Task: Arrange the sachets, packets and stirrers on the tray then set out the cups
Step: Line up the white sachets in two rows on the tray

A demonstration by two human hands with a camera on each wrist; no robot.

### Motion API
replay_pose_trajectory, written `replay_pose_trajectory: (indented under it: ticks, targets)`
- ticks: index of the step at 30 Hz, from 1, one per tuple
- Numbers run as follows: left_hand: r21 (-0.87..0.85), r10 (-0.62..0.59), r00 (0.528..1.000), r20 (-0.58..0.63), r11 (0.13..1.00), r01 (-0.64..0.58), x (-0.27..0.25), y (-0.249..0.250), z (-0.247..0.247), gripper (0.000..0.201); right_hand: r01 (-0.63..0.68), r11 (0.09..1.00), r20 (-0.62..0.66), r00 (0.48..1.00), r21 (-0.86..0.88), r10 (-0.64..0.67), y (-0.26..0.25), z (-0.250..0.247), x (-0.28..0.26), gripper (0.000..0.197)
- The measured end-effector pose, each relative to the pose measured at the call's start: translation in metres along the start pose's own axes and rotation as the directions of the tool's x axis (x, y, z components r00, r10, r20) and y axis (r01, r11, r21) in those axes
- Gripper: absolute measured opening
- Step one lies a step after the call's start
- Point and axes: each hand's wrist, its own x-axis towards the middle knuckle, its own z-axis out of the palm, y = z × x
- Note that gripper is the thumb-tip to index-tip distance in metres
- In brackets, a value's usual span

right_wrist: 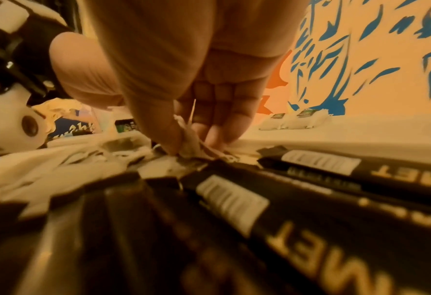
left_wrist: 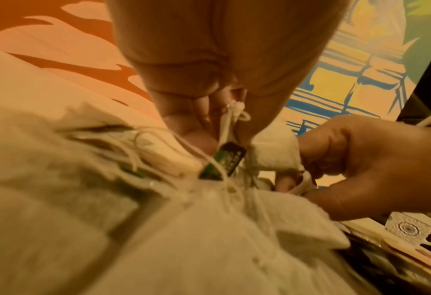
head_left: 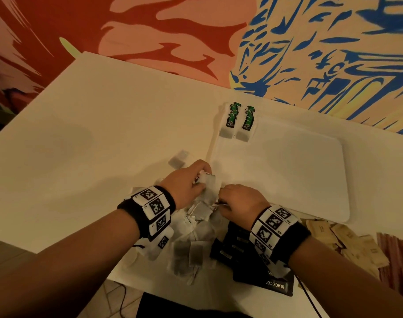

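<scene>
Table white, tray on its right with 2 green tea bags at far-left corner. Tea bag pile near edge, strings tangled. Left hand pinches 1 bag, right hand pinches string/bag beside. Best: separate strings slowly, lift 1 clear, lay beside the 2.

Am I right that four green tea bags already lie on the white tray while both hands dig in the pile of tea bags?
Not quite: the head view shows two green tea bags, not four, side by side at the far left corner of the white tray. The rest holds: the left hand and the right hand both work in the pile of tea bags.
</scene>
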Motion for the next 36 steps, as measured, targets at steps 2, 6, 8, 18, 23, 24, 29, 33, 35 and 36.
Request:
replay_pose_trajectory:
  ticks: [2,6,8,18,23,24,29,33,35,36]
  targets:
    - [-0.044,0.003,0.999,-0.043,0.999,-0.005,0.001,0.0,-0.005,0.024,-0.005,0.99,-0.025,1.0,0.141,0.008,0.006,-0.007,-0.003,0.026]
    - [-0.109,-0.035,0.993,-0.117,0.994,0.022,0.007,-0.001,-0.013,0.028,0.007,0.929,-0.094,0.995,0.369,0.03,0.017,-0.024,-0.011,0.021]
    - [-0.117,-0.069,0.994,-0.088,0.991,0.058,0.01,0.003,-0.017,0.039,0.001,0.881,-0.106,0.993,0.473,0.055,0.02,-0.032,-0.01,0.017]
    - [-0.416,-0.157,0.985,0.069,0.893,0.171,0.012,0.011,-0.019,0.025,-0.071,0.643,-0.106,0.967,0.763,0.233,0.018,-0.058,0.011,0.016]
    - [-0.308,-0.157,0.987,0.039,0.938,0.161,0.017,0.008,-0.019,0.019,-0.044,0.474,-0.097,0.958,0.879,0.268,0.014,-0.061,0.014,0.011]
    - [-0.311,-0.161,0.987,0.024,0.937,0.161,0.018,0.008,-0.019,0.02,-0.04,0.481,-0.113,0.952,0.876,0.286,0.016,-0.061,0.014,0.014]
    - [-0.358,-0.195,0.981,-0.023,0.917,0.174,0.026,0.004,-0.023,0.021,-0.036,0.532,-0.181,0.919,0.846,0.349,0.026,-0.066,0.017,0.007]
    - [-0.387,-0.212,0.977,-0.029,0.903,0.185,0.033,-0.001,-0.025,0.015,-0.01,0.512,-0.22,0.896,0.859,0.386,0.033,-0.07,0.019,0.014]
    - [-0.385,-0.204,0.978,-0.039,0.906,0.174,0.037,-0.001,-0.027,0.012,-0.013,0.564,-0.224,0.91,0.826,0.349,0.037,-0.07,0.021,0.019]
    - [-0.383,-0.204,0.978,-0.044,0.908,0.172,0.039,-0.002,-0.028,0.013,-0.03,0.605,-0.215,0.919,0.796,0.329,0.04,-0.07,0.021,0.024]
